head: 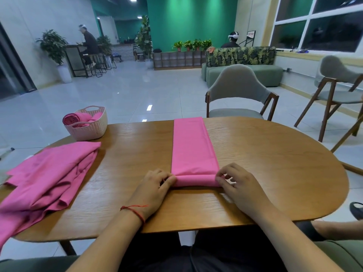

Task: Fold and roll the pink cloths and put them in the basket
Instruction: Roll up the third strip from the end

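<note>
Head view: both hands are pinching the rolled near end of a folded pink cloth strip (pixel 193 146), left hand (pixel 155 188) and right hand (pixel 238 185) curling around its ends on the wooden table (pixel 275 163); white basket (pixel 87 127) is sitting far-left, already holding rolls.

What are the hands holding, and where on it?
The cloth, by its rolled near end: the left hand pinches the roll at its left end, the right hand at its right end.

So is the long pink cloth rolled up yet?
Only just started. The long pink cloth has a small roll at its near end; the rest lies flat.
</note>
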A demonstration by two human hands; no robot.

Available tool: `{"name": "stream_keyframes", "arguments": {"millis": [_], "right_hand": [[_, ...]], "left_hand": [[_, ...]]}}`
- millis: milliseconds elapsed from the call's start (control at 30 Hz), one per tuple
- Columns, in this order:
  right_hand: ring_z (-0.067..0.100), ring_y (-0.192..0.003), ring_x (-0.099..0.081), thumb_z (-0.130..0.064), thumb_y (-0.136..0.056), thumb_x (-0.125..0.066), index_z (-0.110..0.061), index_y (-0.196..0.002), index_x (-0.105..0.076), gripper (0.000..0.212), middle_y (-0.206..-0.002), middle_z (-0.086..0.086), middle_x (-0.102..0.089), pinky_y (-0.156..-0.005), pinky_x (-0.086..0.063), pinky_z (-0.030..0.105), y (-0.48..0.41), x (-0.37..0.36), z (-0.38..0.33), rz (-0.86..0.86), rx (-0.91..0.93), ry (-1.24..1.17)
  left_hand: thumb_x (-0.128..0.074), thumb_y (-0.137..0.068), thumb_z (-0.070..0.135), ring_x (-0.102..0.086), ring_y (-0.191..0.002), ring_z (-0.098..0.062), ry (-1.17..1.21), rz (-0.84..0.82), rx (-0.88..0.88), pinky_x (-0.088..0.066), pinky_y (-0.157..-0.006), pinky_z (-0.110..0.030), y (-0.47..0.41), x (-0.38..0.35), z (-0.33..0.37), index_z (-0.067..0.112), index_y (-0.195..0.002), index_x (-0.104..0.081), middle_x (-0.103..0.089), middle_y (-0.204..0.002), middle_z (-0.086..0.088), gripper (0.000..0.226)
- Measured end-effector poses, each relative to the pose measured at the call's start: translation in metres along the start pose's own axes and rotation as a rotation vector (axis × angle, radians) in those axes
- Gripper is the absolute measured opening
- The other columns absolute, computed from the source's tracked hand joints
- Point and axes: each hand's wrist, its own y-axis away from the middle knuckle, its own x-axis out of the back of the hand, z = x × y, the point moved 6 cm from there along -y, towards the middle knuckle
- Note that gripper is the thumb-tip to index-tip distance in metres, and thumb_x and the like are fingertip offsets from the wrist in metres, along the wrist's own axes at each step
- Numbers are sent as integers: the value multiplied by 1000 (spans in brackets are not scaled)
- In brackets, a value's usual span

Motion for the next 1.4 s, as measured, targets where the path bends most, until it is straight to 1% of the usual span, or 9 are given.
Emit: {"name": "stream_keyframes", "arguments": {"millis": [133, 267, 433, 633, 833, 1067, 1200, 1300, 1400], "right_hand": [[10, -103, -63, -25, -94, -76, -34, -97, -73, 10, -104, -21, -62, -88, -54, 32, -1, 0, -1, 12, -1, -18], [8, -108, -60, -34, -89, -85, -29, -106, -78, 19, -112, -21, -59, -90, -50, 18, -1, -2, 2, -7, 6, 14], [1, -103, -60, -35, -91, -83, -29, -113, -79, 23, -111, -23, -59, -88, -42, 9, -3, -5, 7, -26, -32, 27], [0, -93, -62, -48, -95, -75, -36, -116, -76, 25, -102, -22, -65, -82, -45, 21, -10, -7, 13, -50, -112, 1], [5, -78, -65, -55, -94, -72, -38, -94, -59, 22, -90, -14, -69, -74, -55, 37, -24, -3, 18, -79, -173, 16], [12, -78, -66, -61, -101, -59, -33, -91, -63, 30, -77, -9, -70, -74, -51, 36, -46, -13, 34, -149, -313, 32], [15, -84, -63, -63, -100, -57, -31, -88, -63, 35, -88, -10, -69, -72, -47, 36, -60, -15, 38, -186, -366, 102], [15, -88, -64, -64, -97, -62, -32, -91, -61, 32, -93, -13, -68, -75, -51, 37, -66, -14, 40, -148, -428, 89], [16, -87, -64, -63, -96, -61, -33, -89, -61, 30, -91, -15, -67, -77, -54, 38, -68, -14, 39, -124, -436, 155]], "left_hand": [[-60, -103, 38, -55, -93, -9, 41, 89, 63, -48, -88, -36, -6, 2, 1, 37, -86, -73, -60, -89, 14, 21], [-63, -99, 27, -55, -96, -5, 38, 165, 4, -52, -86, -34, -7, 2, 9, 36, -97, -68, -60, -95, 19, 10], [-63, -92, 5, -53, -106, -5, 16, 144, -160, -49, -92, -29, 0, 3, 27, 33, -95, -74, -59, -103, 22, 31], [-68, -86, 38, -45, -124, -11, -204, 96, -225, -43, -108, -34, 11, 5, 24, 37, -123, -71, -57, -122, 20, 37], [-62, -95, 45, -50, -115, -7, -120, 16, -133, -47, -104, -41, -4, -1, 9, 39, -133, -66, -58, -119, 21, 38], [-64, -98, 50, -54, -105, -6, 9, -3, 26, -48, -99, -43, -20, -1, -5, 37, -117, -70, -63, -102, 21, 24], [-56, -99, 56, -53, -102, -16, 20, -3, 108, -46, -97, -42, -36, -3, -11, 34, -98, -72, -60, -96, 11, 28], [-45, -94, 61, -56, -97, -23, -7, 5, 158, -47, -89, -42, -49, -3, -7, 31, -75, -61, -60, -89, 4, 39], [-50, -95, 50, -59, -92, -21, -5, 27, 178, -50, -83, -37, -59, -5, -2, 29, -78, -57, -60, -92, 5, 28]]}}
